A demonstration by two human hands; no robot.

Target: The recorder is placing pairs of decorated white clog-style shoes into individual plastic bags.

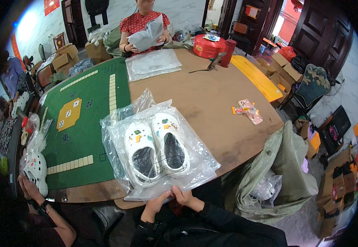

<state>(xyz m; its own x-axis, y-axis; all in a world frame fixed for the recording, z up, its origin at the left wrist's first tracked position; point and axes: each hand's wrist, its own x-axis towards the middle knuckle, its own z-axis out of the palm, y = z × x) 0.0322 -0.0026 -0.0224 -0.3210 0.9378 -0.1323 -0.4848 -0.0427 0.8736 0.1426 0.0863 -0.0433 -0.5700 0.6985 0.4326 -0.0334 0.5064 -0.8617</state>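
A pair of white clogs (171, 148) with colourful charms lies side by side inside a clear plastic bag (199, 168), over the near edge of the table. My left hand (156, 204) is closed on the bag's near edge, below the heels. Right beside it, my right hand (186, 199) pinches the same edge, thumb on top. More loose clear plastic (143, 103) sticks out beyond the bag's far left side.
Flat plastic bags (152, 65) lie before a person in a red dotted top (146, 20). Another person's hands (31, 189) touch a white clog (35, 172) at left. A green mahjong mat (100, 148), phone (251, 112) and red box (207, 46) are on the table; a sack (286, 164) stands right.
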